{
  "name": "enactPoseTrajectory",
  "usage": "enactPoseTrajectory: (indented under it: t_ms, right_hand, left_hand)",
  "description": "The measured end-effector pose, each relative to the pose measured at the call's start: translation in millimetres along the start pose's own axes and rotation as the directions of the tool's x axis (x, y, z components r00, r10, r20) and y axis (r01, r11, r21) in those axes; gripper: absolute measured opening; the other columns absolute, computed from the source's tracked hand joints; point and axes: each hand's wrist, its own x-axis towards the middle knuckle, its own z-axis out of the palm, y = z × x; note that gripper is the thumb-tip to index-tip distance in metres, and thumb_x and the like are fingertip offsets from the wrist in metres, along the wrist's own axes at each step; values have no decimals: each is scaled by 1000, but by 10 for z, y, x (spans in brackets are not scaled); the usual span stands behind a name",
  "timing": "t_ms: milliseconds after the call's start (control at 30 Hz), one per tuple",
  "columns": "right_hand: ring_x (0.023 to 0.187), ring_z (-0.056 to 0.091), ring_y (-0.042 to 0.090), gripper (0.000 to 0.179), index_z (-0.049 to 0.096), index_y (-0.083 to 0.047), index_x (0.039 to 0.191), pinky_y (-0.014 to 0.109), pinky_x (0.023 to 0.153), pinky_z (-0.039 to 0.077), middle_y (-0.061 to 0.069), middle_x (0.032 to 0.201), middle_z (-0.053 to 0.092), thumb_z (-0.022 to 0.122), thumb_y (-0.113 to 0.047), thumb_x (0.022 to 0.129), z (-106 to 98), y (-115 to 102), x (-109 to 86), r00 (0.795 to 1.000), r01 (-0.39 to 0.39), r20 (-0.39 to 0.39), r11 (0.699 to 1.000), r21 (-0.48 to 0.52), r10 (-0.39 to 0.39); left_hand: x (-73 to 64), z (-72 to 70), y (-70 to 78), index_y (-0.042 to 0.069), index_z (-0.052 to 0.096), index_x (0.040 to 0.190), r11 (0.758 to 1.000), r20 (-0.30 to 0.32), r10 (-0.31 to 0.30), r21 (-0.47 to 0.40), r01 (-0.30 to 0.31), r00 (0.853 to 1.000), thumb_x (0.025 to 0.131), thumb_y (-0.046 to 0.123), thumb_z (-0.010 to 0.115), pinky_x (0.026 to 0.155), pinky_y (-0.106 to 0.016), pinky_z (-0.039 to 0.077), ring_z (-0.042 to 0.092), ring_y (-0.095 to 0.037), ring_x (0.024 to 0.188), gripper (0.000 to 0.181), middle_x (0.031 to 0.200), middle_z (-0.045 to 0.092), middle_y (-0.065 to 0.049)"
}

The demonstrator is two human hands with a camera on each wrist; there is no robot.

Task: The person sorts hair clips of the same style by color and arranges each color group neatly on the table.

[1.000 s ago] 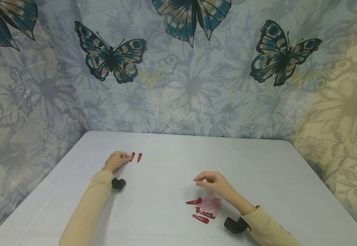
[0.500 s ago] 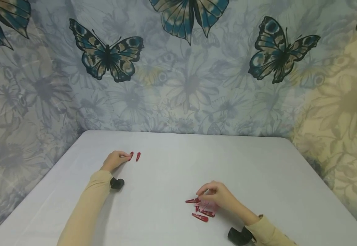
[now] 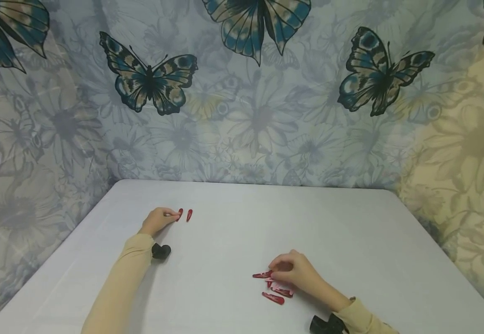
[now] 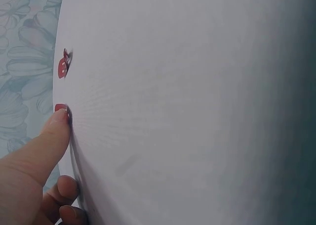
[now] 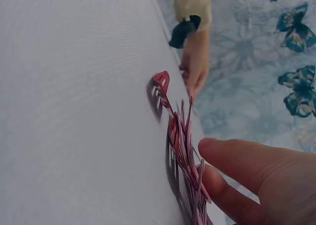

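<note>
In the head view my left hand [image 3: 157, 221] reaches to the far left of the white table, thumb and finger meeting at a red snap hair clip [image 3: 180, 214]. The left wrist view has the thumb [image 4: 55, 131] over the near end of that clip. A second red hair clip [image 3: 189, 215] lies parallel to it, just right. My right hand [image 3: 298, 272] is low over a small pile, its thumb and forefinger curved with tips slightly apart beside a red hair clip [image 3: 262, 275]. Pink hair clips [image 5: 190, 158] lie under those fingers, partly hidden by the hand in the head view.
Another red hair clip [image 3: 273, 298] lies at the near side of the pile. The white table [image 3: 225, 241] runs back to a patterned fabric wall [image 3: 258, 116] with butterflies. A black wrist device [image 3: 327, 324] hangs below the right cuff.
My right hand has come down and nearer onto the pile, covering most of the pink clips. The left hand stays at its red clip.
</note>
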Motion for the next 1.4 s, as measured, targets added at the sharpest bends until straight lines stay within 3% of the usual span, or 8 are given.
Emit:
enactPoseTrajectory:
  t_ms: [467, 767, 1000, 1200, 1400]
  right_hand:
    - [67, 39, 10, 12, 70, -17, 78, 27, 61, 33, -16, 69, 56, 77, -21, 69, 28, 4, -5, 999, -38, 29, 998, -42, 39]
    - [64, 44, 6, 8, 71, -15, 76, 25, 60, 30, -18, 66, 57, 74, -22, 73, 30, -21, 23, 995, 99, 15, 994, -46, -99]
    - [64, 43, 6, 10, 70, -13, 75, 26, 61, 30, -17, 64, 56, 77, -15, 68, 42, -50, 31, 998, 53, 38, 998, -41, -52]
    - [66, 41, 8, 6, 71, -14, 75, 26, 61, 31, -15, 68, 59, 76, -13, 70, 41, -67, 33, 998, 32, 63, 999, -32, -30]
    - [64, 43, 7, 4, 70, -14, 72, 27, 61, 29, -17, 67, 58, 74, -14, 72, 37, -74, 22, 996, 61, 63, 997, -48, -58]
  left_hand:
    - [-11, 10, 34, 4, 69, 92, 999, 11, -25, 21, 25, 1000, 83, 26, 64, 76, -47, 39, 53, -34, 91, 24, 101, 60, -18]
    - [6, 10, 37, 5, 69, 96, 999, 8, -2, 32, 2, 1000, 84, 24, 64, 75, -46, 40, 54, -31, 88, 23, 103, 60, -17]
    - [16, 24, -9, 6, 70, 95, 999, 9, -1, 37, 0, 1000, 83, 27, 64, 77, -48, 39, 53, -34, 93, 24, 105, 59, -18]
    - [-2, 23, -9, 2, 68, 94, 1000, 10, 3, 30, -3, 1000, 84, 25, 64, 77, -48, 39, 52, -36, 94, 25, 104, 59, -21]
    - [-3, 35, 2, 2, 68, 94, 1000, 14, -12, 28, 11, 1000, 83, 25, 64, 75, -46, 40, 53, -34, 89, 25, 101, 60, -19]
